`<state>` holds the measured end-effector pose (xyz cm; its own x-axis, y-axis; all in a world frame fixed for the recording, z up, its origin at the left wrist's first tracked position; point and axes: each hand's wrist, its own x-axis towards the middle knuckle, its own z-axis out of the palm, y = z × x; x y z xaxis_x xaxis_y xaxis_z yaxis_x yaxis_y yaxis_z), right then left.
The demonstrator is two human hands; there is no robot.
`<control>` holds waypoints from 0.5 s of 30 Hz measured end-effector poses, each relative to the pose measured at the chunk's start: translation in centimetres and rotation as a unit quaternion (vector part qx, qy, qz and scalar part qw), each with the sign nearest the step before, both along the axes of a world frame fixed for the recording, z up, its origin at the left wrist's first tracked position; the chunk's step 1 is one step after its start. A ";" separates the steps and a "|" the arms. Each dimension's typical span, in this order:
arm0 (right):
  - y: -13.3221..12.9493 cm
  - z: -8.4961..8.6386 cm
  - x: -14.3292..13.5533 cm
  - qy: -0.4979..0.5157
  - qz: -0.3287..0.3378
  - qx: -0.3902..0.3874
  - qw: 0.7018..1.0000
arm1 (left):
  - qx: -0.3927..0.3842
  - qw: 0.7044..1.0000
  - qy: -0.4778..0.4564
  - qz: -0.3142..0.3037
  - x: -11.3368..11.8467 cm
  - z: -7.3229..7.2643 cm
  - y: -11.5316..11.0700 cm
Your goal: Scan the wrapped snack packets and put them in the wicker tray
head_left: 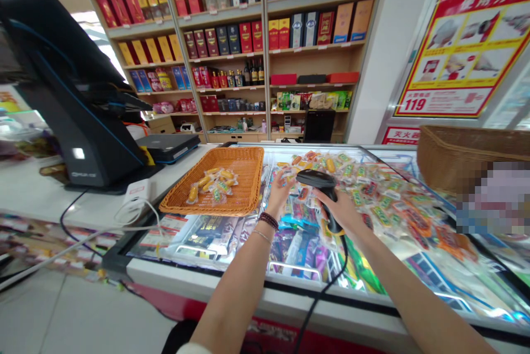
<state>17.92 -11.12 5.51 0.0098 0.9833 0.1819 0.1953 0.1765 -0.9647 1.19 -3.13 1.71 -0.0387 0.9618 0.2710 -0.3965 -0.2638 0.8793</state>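
My right hand [343, 211] is wrapped round the handle of a black barcode scanner [317, 179], its head turned to the left over the glass-topped freezer. Just left of the scanner head, my left hand [280, 195] has its fingers curled; whatever is between them is too small to make out. Beyond and right of both hands spreads a heap of small clear-wrapped snacks [362, 177], some yellow, some orange-red. To the left, a woven orange basket [248, 177] holds several yellow wrapped snacks [213, 183].
The scanner's black cable [317, 299] hangs over the freezer's front edge. A black checkout terminal [83, 94], a flat black device [169, 147] and a white power strip [136, 193] stand at left. A brown wicker basket [455, 158] sits right. Stocked shelves [265, 39] rise behind.
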 end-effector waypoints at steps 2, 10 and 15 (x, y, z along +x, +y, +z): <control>-0.4 0.4 -0.2 -0.017 -0.005 0.004 1.000 | 0.013 1.000 -0.004 0.002 -0.1 -0.1 0.2; -0.7 0.7 -0.2 -0.042 -0.006 0.003 0.999 | 0.028 0.999 -0.020 -0.010 -0.2 -0.4 0.7; -0.8 0.6 -0.1 -0.039 -0.010 0.001 0.999 | 0.038 0.999 -0.028 -0.006 -0.1 -0.3 0.6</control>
